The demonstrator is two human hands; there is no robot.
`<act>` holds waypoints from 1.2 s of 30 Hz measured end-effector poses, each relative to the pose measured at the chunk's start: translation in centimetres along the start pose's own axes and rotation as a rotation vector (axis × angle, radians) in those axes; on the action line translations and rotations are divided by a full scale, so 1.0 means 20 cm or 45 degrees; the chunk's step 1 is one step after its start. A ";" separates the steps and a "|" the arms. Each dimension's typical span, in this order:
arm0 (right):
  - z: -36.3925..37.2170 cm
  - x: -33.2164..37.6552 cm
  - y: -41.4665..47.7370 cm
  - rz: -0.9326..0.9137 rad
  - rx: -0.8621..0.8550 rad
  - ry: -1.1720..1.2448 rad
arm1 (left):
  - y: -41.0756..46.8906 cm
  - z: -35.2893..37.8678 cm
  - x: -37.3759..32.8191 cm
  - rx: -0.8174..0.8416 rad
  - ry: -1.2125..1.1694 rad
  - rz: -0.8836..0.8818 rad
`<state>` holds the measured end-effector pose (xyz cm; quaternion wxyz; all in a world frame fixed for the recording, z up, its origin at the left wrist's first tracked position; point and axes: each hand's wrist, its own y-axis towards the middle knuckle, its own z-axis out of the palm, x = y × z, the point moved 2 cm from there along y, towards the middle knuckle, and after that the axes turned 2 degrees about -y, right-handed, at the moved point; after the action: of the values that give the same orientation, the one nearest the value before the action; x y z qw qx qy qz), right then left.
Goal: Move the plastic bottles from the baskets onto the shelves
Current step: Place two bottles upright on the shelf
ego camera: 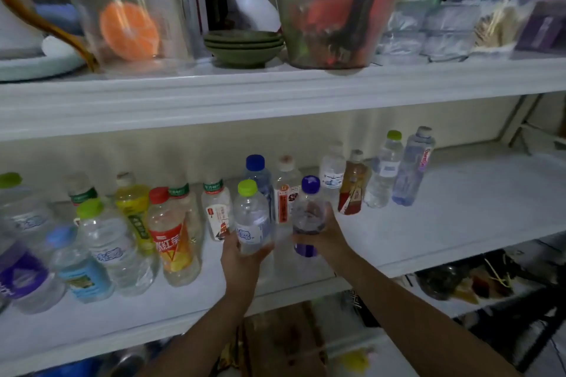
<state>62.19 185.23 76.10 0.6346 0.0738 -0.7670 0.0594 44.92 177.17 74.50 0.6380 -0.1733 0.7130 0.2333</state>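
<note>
Two hands in, two bottles in play! On the middle shelf (444, 223) I count fifteen plastic bottles standing in a loose row, though the far-left ones are blurred. Add the pair being held and that's seventeen.

The left hand (242, 257) has its fingers curled round the lower half of a clear bottle with a lime-green cap (251, 220), gripping it upright. The right hand (332, 239) wraps a smaller bottle with a purple cap (308, 217), thumb and fingers closed round its body, also upright. Both bottles sit side by side, near each other but apart, over the front middle of the shelf, just ahead of a blue-capped bottle (256, 174) and a red-labelled one (286, 193). Whether their bases touch the shelf, I can't tell.

Up top, the upper shelf (275, 95) carries a stack of three green bowls (243, 46) between two big clear containers (329, 18).
</note>
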 end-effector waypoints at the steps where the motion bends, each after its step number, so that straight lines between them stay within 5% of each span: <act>1: 0.00 0.00 0.01 0.007 0.036 -0.007 | -0.01 0.01 0.00 -0.021 0.011 0.027; 23: 0.01 -0.25 0.09 -0.011 0.523 -0.255 | -0.01 0.07 0.14 -0.063 0.222 -0.016; 36: 0.20 -0.19 0.09 0.009 0.379 -0.212 | 0.13 -0.08 0.21 -0.078 0.306 -0.008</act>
<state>58.73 186.39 71.61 0.5508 0.1691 -0.7998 0.1682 41.56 178.62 70.67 0.5433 -0.2217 0.7763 0.2303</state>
